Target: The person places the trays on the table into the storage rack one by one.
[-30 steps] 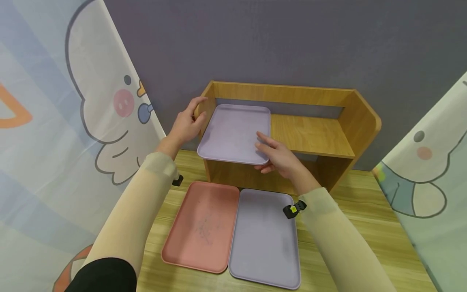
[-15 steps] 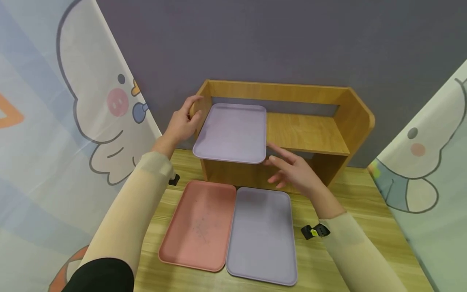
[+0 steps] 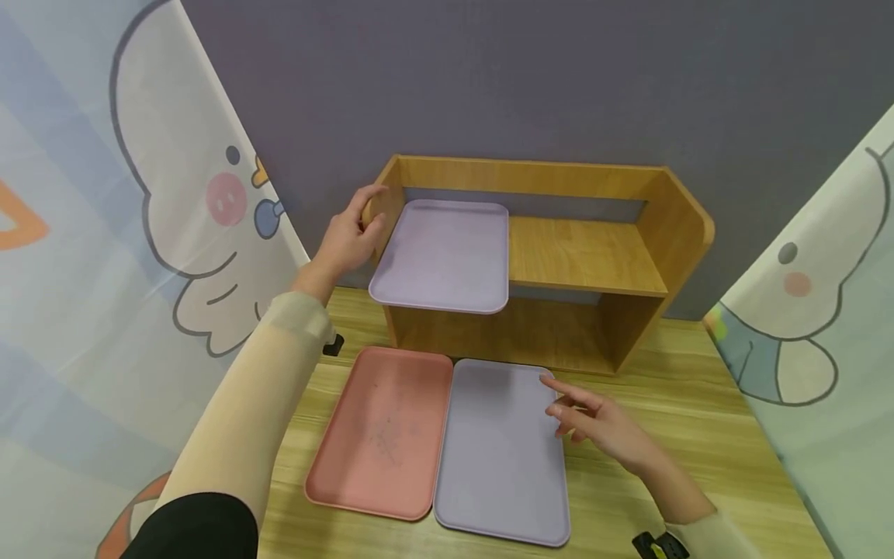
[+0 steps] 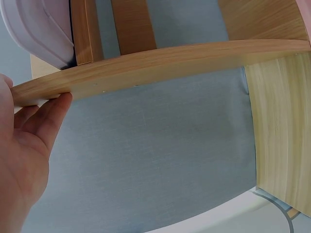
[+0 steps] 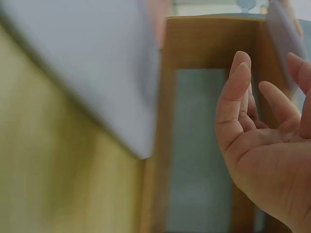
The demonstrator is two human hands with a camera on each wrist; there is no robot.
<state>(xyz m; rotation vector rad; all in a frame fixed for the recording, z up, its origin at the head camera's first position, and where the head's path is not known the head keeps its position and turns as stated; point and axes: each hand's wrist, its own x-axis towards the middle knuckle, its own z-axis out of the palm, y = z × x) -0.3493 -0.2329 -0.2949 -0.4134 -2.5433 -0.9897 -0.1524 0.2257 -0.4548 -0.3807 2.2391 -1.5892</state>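
Note:
My left hand (image 3: 349, 235) grips the left side panel of a small wooden shelf (image 3: 594, 252). In the left wrist view, the fingers (image 4: 51, 121) lie against the panel's outer face. Beside that panel, a lilac tray (image 3: 447, 252) lies flat on the upper shelf board, its front end jutting past the board. My right hand (image 3: 608, 427) holds nothing and hovers over the right edge of a second lilac tray (image 3: 503, 458) on the table. Its fingers look loosely bent in the right wrist view. A pink tray (image 3: 384, 435) lies against the second tray's left side.
The trays and the shelf stand on a wood-grain table (image 3: 698, 411). Behind the shelf rises a grey wall panel (image 3: 489, 85). Curtains printed with cartoon animals hang at the left (image 3: 77, 334) and right (image 3: 852, 388).
My right hand has left the front right corner of the upper tray, moving down and right to above the lower lilac tray. The left hand has kept its grip on the panel.

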